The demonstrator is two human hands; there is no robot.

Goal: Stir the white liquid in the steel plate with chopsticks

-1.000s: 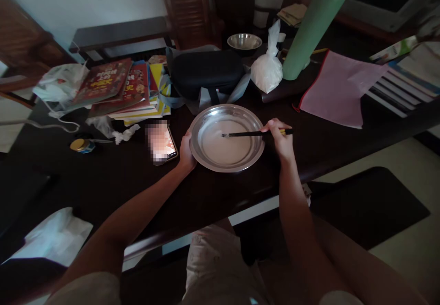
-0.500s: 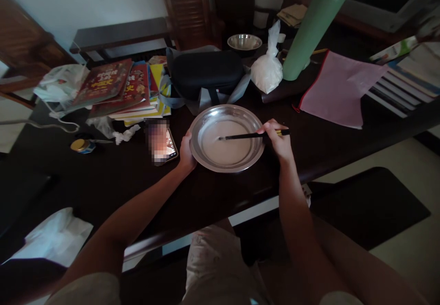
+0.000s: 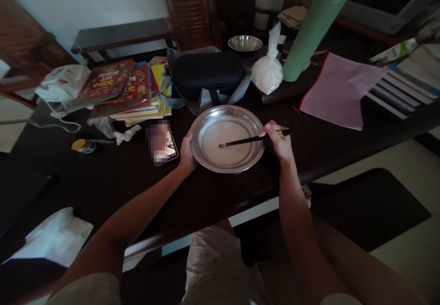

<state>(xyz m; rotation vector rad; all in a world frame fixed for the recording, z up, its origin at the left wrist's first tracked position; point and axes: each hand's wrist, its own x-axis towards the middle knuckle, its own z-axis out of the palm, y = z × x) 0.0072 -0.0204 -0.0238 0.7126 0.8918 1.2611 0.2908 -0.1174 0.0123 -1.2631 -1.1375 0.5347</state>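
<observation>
A round metal basin (image 3: 228, 169) stands on the dark table, holding a milky white liquid (image 3: 230, 156). My left hand (image 3: 187, 152) is closed on the basin's left side, thumb at the rim. In my right hand (image 3: 277, 140), over the right rim, are black chopsticks (image 3: 242, 140) with gold-marked ends. They slant down to the left, and their wet-looking tips are at the liquid near the middle of the basin. Whether there is one stick or two pressed together is hard to make out. A lit phone (image 3: 171, 144) lies just left of my left hand.
Behind the basin sit a black case (image 3: 208, 71), a tied bag of white powder (image 3: 267, 73) and a tall green flask (image 3: 314, 32). Books (image 3: 113, 85) are stacked at left, a pink pouch (image 3: 342, 89) lies at right, and another metal bowl (image 3: 245, 43) is farther back.
The chopstick tips have shifted toward me within the liquid, and the sticks slope more steeply. My left hand keeps its hold on the basin.
</observation>
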